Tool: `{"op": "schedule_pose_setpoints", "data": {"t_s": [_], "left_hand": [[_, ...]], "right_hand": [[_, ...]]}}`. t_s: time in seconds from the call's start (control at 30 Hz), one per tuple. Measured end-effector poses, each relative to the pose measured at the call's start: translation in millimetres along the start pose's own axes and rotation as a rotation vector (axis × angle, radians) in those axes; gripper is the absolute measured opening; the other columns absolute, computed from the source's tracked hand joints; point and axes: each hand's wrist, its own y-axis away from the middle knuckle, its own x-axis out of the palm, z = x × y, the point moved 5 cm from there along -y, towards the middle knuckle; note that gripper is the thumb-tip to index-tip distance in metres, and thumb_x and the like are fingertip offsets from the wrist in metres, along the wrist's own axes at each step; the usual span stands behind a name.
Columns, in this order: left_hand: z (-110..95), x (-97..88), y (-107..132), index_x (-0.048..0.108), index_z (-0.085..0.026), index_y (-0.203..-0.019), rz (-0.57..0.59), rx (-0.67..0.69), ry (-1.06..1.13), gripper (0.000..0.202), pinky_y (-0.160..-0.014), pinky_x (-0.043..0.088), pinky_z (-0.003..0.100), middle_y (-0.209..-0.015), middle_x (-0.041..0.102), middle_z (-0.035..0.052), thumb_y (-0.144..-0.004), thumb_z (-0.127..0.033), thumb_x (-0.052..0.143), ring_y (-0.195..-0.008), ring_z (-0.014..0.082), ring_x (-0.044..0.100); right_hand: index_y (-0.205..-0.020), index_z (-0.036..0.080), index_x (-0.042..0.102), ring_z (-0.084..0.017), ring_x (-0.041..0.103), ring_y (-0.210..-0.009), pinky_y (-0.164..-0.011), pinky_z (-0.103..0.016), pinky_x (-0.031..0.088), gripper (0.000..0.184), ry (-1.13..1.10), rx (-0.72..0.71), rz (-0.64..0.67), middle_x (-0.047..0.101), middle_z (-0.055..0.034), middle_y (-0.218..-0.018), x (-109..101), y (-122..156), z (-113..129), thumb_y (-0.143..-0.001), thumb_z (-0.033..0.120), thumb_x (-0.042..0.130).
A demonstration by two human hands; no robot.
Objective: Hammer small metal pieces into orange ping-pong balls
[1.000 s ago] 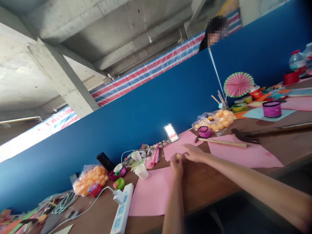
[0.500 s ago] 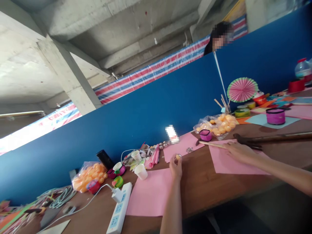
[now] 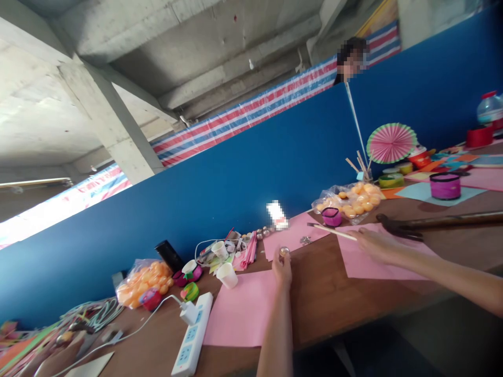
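My left hand [image 3: 282,272] is closed around a small ball [image 3: 284,251], which looks silvery with some pale orange. It is held up over the gap between pink sheets. A paintbrush [image 3: 334,231] with a pale handle and dark bristles is pinched in my right hand [image 3: 375,245], bristles pointing left. That hand is over a pink paper sheet [image 3: 393,267]. Just beyond the brush stands a small magenta tub [image 3: 332,218] with a dark rim. Small silvery bits [image 3: 305,240] lie on the far pink sheet [image 3: 288,238], between the ball and the brush tip.
A bag of orange balls [image 3: 359,201], a claw hammer [image 3: 440,222] and a paper fan [image 3: 392,143] are to the right. Leftward are a white cup [image 3: 227,276], a power strip [image 3: 192,335] and another ball bag [image 3: 143,285]. Another person's hands [image 3: 58,356] appear lower left. A blue partition [image 3: 220,193] backs the table.
The brush tip has moved left, away from beside the magenta tub. The ball in my left hand now shows more silver. At lower left, another person's hands have come further into view.
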Motion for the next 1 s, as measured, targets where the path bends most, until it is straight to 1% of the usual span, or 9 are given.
{"op": "schedule_pose_setpoints", "data": {"t_s": [0.1,0.17,0.27,0.37,0.47,0.57,0.7,0.87,1.0], "left_hand": [[-2.1,-3.0,1.0,0.051,-0.014,-0.115,-0.026,-0.005,-0.018,0.052,-0.073,0.046,0.028,-0.095,0.062,0.0096,-0.066,-0.026,0.062,-0.077,0.0154,0.059],[-1.6,-3.1,1.5,0.051,-0.014,-0.115,-0.031,-0.012,-0.027,0.053,-0.073,0.046,0.028,-0.092,0.063,0.0090,-0.064,-0.027,0.063,-0.076,0.0154,0.059],[0.1,-1.8,2.0,0.052,-0.017,-0.114,-0.030,-0.015,-0.040,0.052,-0.072,0.046,0.029,-0.086,0.064,0.0070,-0.065,-0.030,0.063,-0.072,0.0148,0.059],[0.3,-1.8,2.4,0.053,-0.016,-0.112,-0.042,-0.011,-0.058,0.051,-0.072,0.045,0.029,-0.085,0.064,0.0069,-0.064,-0.031,0.064,-0.073,0.0153,0.059],[-1.5,-2.4,2.9,0.057,-0.015,-0.103,-0.047,-0.004,-0.079,0.043,-0.071,0.045,0.029,-0.084,0.064,0.0071,-0.064,-0.031,0.063,-0.073,0.0161,0.058],[-4.1,-1.8,3.4,0.060,-0.016,-0.097,-0.031,0.009,-0.088,0.035,-0.072,0.045,0.029,-0.083,0.065,0.0063,-0.064,-0.030,0.063,-0.074,0.0163,0.059],[-5.5,0.1,3.6,0.060,-0.017,-0.097,-0.004,0.023,-0.087,0.033,-0.073,0.045,0.029,-0.084,0.065,0.0056,-0.065,-0.026,0.061,-0.074,0.0161,0.060],[-5.2,0.4,3.7,0.060,-0.016,-0.098,0.000,0.027,-0.092,0.034,-0.075,0.045,0.029,-0.087,0.066,0.0066,-0.065,-0.026,0.062,-0.077,0.0170,0.060],[-6.7,0.6,4.7,0.061,-0.017,-0.096,-0.004,0.023,-0.103,0.032,-0.074,0.045,0.030,-0.083,0.066,0.0058,-0.065,-0.025,0.062,-0.076,0.0172,0.060]], "right_hand": [[-0.084,0.016,0.061,-0.017,0.056,-0.058,-0.049,-0.023,0.038,0.027,-0.080,0.055,0.257,0.063,-0.0046,-0.068,20.6,16.5,21.7,-0.077,0.034,0.042],[-0.082,0.018,0.059,-0.016,0.056,-0.058,-0.049,-0.022,0.039,0.030,-0.107,0.063,0.311,0.062,-0.0017,-0.065,26.3,31.6,38.6,-0.079,0.040,0.039],[-0.091,0.020,0.057,-0.015,0.058,-0.057,-0.053,-0.023,0.043,0.035,-0.207,0.065,0.403,0.064,-0.0016,-0.071,30.9,54.8,58.8,-0.083,0.043,0.032],[-0.107,0.020,0.051,-0.018,0.062,-0.071,-0.064,-0.026,0.047,0.038,-0.171,0.066,0.371,0.067,-0.0048,-0.085,28.3,67.0,66.1,-0.083,0.043,0.033],[-0.112,0.020,0.049,-0.022,0.062,-0.084,-0.073,-0.029,0.046,0.040,-0.103,0.035,0.296,0.068,-0.0063,-0.091,26.9,67.7,68.3,-0.083,0.042,0.033],[-0.112,0.020,0.048,-0.021,0.063,-0.085,-0.073,-0.029,0.046,0.039,-0.088,0.009,0.299,0.068,-0.0059,-0.091,33.1,64.6,70.0,-0.085,0.041,0.030],[-0.106,0.019,0.052,-0.021,0.063,-0.084,-0.072,-0.028,0.046,0.036,-0.064,-0.030,0.299,0.067,-0.0061,-0.093,41.7,62.4,70.3,-0.084,0.039,0.032],[-0.104,0.022,0.052,-0.020,0.063,-0.077,-0.065,-0.026,0.047,0.034,-0.137,0.027,0.275,0.068,-0.0037,-0.082,41.9,64.3,66.6,-0.085,0.040,0.030],[-0.098,0.022,0.056,-0.021,0.063,-0.073,-0.063,-0.027,0.046,0.032,-0.149,0.041,0.299,0.067,-0.0033,-0.075,43.6,65.6,66.8,-0.082,0.041,0.035]]}}
